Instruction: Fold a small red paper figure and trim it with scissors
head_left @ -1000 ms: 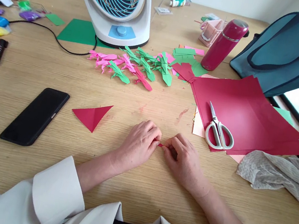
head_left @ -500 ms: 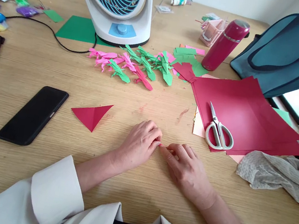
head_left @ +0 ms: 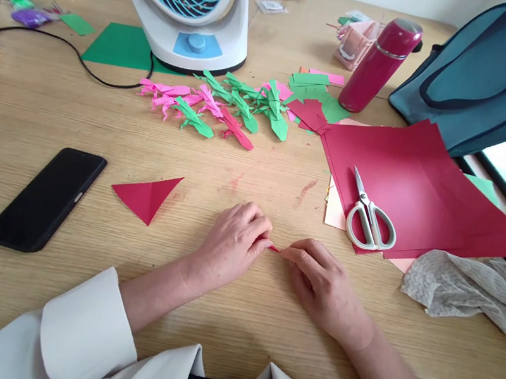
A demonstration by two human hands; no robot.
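Note:
Between my two hands a thin red paper strip (head_left: pixel 274 248) shows, most of it hidden by fingers. My left hand (head_left: pixel 236 238) pinches one end of it, fingers curled over. At the other end my right hand (head_left: pixel 327 284) grips it between thumb and index finger. Both hands rest low over the wooden table. To the left of them lies a creased red paper triangle (head_left: pixel 149 195). Beyond my hands sits a group of folded paper figures, among them a green one (head_left: pixel 246 110), a pink one (head_left: pixel 167 94) and a red one (head_left: pixel 236 129).
White scissors (head_left: pixel 371 221) lie on a stack of red paper sheets (head_left: pixel 423 172) at the right, beside a crumpled cloth (head_left: pixel 453 285). A black phone (head_left: pixel 46 198) lies at the left. Further back stand a fan (head_left: pixel 196 46), a red bottle (head_left: pixel 381 65) and a teal bag (head_left: pixel 482 78).
My right hand has moved slightly right, away from my left, so more of the red strip shows between them. The whole view has shifted a little.

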